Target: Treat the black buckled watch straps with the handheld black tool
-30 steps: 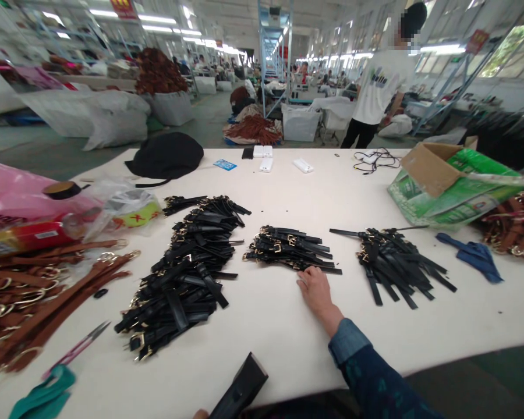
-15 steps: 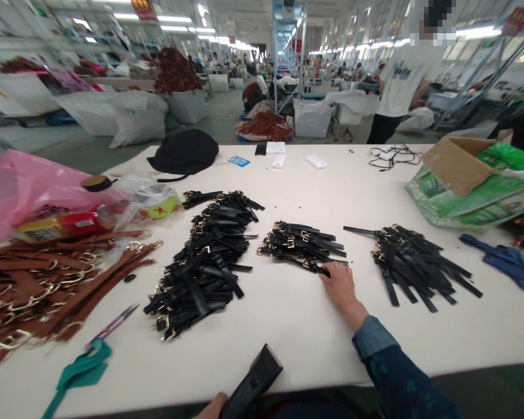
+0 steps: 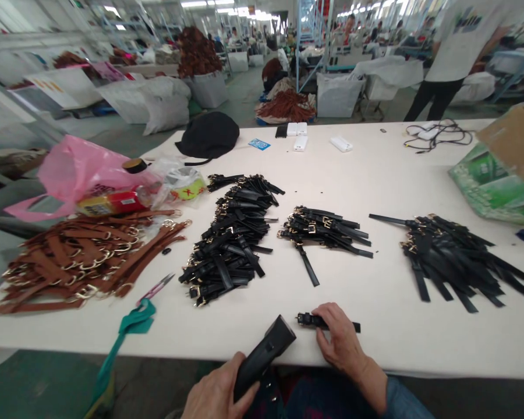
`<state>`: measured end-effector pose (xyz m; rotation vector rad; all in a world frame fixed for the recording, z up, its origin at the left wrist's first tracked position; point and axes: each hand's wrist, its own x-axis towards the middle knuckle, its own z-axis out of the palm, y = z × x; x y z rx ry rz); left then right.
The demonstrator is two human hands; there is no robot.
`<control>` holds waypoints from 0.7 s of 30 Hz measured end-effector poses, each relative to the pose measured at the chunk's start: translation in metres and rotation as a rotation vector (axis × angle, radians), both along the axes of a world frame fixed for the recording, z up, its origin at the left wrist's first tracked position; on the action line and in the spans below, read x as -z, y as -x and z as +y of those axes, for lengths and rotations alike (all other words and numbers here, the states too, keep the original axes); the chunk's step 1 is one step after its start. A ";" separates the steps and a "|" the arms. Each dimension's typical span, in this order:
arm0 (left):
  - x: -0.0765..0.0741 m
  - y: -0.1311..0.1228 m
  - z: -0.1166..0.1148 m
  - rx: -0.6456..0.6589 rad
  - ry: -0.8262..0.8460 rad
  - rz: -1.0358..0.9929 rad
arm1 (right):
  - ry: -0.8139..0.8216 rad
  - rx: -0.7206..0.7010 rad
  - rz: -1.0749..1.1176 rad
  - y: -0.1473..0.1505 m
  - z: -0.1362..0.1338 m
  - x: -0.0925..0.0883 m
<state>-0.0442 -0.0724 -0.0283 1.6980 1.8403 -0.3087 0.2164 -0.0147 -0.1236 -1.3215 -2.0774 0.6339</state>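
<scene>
My left hand (image 3: 220,387), at the table's front edge, is wrapped round a black handheld tool (image 3: 265,352) with a wide, squared-off end pointing up and right. I cannot make out its exact kind. My right hand (image 3: 341,340) grips a short black buckle strap (image 3: 306,319) lying at the front of the table, buckle to the left and plain end sticking out to the right. Beyond it is a small pile of black buckle straps (image 3: 327,227), with one loose strap (image 3: 306,265) angled toward me.
A long heap of black straps (image 3: 231,244) lies left of centre, and another pile (image 3: 454,256) to the right. Brown straps with rings (image 3: 78,256), scissors (image 3: 157,287) and a teal cloth (image 3: 135,319) are on the left. A green box (image 3: 498,186) stands at right.
My right hand has come from the middle pile toward me with a strap. My left hand and the black tool have risen further into view. The view has shifted.
</scene>
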 end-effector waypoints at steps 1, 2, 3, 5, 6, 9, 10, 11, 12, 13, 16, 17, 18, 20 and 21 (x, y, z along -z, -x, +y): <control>-0.001 0.000 0.000 0.010 -0.004 0.008 | 0.021 -0.024 -0.009 0.002 -0.002 -0.002; -0.002 0.000 0.000 0.022 -0.005 0.014 | 0.043 -0.040 -0.018 0.003 -0.004 -0.003; -0.003 -0.001 0.001 0.037 -0.003 0.017 | 0.059 -0.047 -0.022 0.004 -0.004 -0.004; -0.006 -0.004 0.005 0.073 0.006 0.016 | 0.078 -0.048 -0.009 0.004 -0.003 -0.004; -0.008 -0.007 0.007 0.094 0.008 0.015 | 0.084 -0.053 0.004 0.003 -0.002 -0.003; -0.014 -0.016 0.016 0.160 0.008 -0.004 | 0.104 -0.085 0.038 0.000 0.001 -0.003; -0.016 -0.019 0.019 0.178 0.003 -0.011 | 0.110 -0.096 0.043 -0.001 0.001 -0.004; -0.018 -0.021 0.021 0.192 -0.003 -0.018 | 0.111 -0.103 0.043 -0.002 0.001 -0.004; -0.019 -0.023 0.023 0.202 -0.010 -0.021 | 0.110 -0.109 0.039 -0.003 0.001 -0.005; -0.020 -0.025 0.025 0.206 -0.022 -0.021 | 0.111 -0.119 0.029 -0.004 0.000 -0.006; -0.021 -0.023 0.028 0.180 -0.054 -0.016 | 0.118 -0.142 -0.032 -0.003 -0.002 -0.008; -0.021 -0.020 0.027 0.157 -0.063 -0.013 | 0.127 -0.145 -0.058 -0.002 -0.003 -0.009; -0.021 -0.017 0.027 0.129 -0.068 -0.009 | 0.138 -0.142 -0.075 0.001 -0.003 -0.011; -0.023 -0.010 0.025 0.076 -0.065 0.001 | 0.171 -0.144 -0.066 0.010 -0.002 -0.016; -0.025 -0.007 0.023 0.052 -0.059 0.008 | 0.190 -0.156 -0.039 0.016 0.000 -0.019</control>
